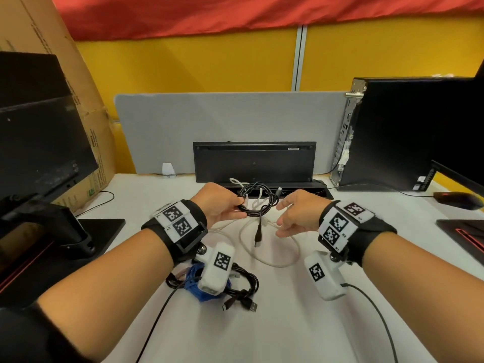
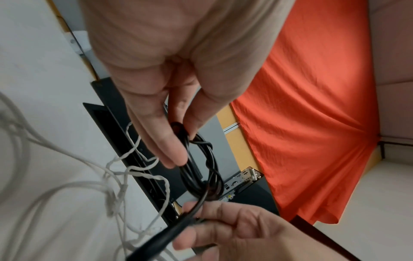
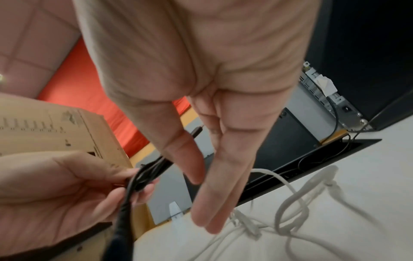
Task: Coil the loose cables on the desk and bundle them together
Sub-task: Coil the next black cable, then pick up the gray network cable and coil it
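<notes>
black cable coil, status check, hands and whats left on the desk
Left hand grips black coil, plug end dangling. Right hand open beside it, holding nothing. White cables loose on desk beneath; blue and black bundle lies nearer.

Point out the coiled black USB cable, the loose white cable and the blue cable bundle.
coiled black USB cable (image 1: 258,203): head view, on the coil's lower loops.
loose white cable (image 1: 275,262): head view, on its big loop lying on the desk.
blue cable bundle (image 1: 192,280): head view, on the blue strands below the left wrist.
</notes>
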A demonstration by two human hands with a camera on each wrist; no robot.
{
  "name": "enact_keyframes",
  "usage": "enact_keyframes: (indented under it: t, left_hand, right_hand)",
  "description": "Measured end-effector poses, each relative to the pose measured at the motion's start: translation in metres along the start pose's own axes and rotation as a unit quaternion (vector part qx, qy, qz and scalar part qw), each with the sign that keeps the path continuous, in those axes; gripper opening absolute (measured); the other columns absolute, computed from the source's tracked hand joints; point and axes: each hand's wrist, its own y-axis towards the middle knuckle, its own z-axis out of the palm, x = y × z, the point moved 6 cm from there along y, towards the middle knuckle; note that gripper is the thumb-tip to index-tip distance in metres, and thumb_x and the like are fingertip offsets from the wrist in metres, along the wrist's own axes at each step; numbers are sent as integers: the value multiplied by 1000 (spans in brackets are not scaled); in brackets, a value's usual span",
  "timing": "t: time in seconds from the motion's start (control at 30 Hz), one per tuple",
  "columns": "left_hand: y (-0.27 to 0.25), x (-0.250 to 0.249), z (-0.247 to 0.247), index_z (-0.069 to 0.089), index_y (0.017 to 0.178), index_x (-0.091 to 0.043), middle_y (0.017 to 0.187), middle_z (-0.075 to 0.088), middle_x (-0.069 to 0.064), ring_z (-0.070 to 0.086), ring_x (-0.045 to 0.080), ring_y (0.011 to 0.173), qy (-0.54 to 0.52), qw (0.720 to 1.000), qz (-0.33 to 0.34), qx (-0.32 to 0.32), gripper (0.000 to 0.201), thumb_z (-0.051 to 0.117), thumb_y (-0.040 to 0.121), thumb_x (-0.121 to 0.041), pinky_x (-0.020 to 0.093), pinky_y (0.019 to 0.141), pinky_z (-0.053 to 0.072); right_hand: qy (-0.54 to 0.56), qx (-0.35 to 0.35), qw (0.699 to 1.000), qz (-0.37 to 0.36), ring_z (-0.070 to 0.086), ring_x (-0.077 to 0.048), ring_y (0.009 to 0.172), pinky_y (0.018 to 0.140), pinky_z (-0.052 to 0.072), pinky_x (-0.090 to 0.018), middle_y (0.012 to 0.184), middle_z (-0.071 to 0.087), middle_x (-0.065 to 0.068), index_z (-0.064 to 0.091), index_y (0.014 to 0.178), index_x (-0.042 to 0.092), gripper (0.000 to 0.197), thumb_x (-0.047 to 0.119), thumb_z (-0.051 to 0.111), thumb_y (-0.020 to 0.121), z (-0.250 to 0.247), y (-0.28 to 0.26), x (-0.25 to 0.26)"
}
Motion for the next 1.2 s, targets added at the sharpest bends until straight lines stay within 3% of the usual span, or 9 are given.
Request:
enact_keyframes:
  t: [0.13,0.3,0.47,0.6,0.73,0.93,1.03,1.1,1.2]
  left_hand:
    - [6,3,-3,66,96,6,98,67,13,71,24,82,120,992,-13,31,9,63,88,2,35,82,59]
    - [13,17,0,63,110,7,97,69,15,73,26,81,258,963,-43,65,22,62,90,-1,35,80,60]
    - [25,29,4,62,112,3,96,67,14,70,30,100,336,936,-42,95,24,61,89,0,29,71,59]
    - [36,38,4,63,112,3,93,67,12,72,28,92,379,919,-45,97,24,62,88,0,28,68,58]
    - [44,44,3,65,111,5,99,70,16,70,31,98,406,908,-46,90,24,61,88,-1,36,81,59]
    - [52,32,4,65,111,1,108,69,17,70,28,90,435,898,-17,61,26,64,92,-17,41,81,59]
    - [57,15,12,67,108,1,110,69,15,69,29,95,453,888,54,54,26,62,93,-19,42,83,58]
    - [58,-2,20,70,103,1,112,69,14,67,30,99,453,883,115,50,23,60,92,-17,42,87,56]
    - [58,-28,29,73,106,-10,112,69,4,64,20,101,428,883,190,40,21,64,90,-20,32,88,52]
  right_hand:
    - [-172,-25,984,-32,67,-27,90,78,58,-31,96,63,-12,63,116,-3,30,-2,61,86,-3,22,1]
    - [-306,-17,952,-21,62,-15,71,49,49,-18,96,63,-7,62,121,3,35,4,57,86,3,49,-5]
    - [-388,-36,921,-10,71,-25,83,72,61,-38,101,71,-13,64,114,6,31,18,62,86,6,68,-7]
    - [-485,-32,874,-15,59,-19,67,59,49,-25,113,68,-10,60,121,9,36,29,60,91,14,79,-5]
    - [-529,-55,847,-13,65,-22,100,88,55,-32,114,68,-3,67,115,16,28,25,60,89,15,88,-9]
    - [-472,-187,852,-126,56,-15,63,54,44,-26,75,61,0,58,72,20,15,31,61,81,-6,82,12]
    - [-455,-253,831,-193,54,-20,89,69,47,-31,101,54,0,56,98,22,25,35,66,79,-17,74,26]
    - [-477,-193,845,-144,51,-24,110,89,49,-36,121,52,-5,53,122,18,45,39,65,84,-20,81,23]
    - [-427,-91,895,-92,62,-21,100,87,51,-32,110,66,-4,68,109,13,28,34,57,94,-23,84,21]
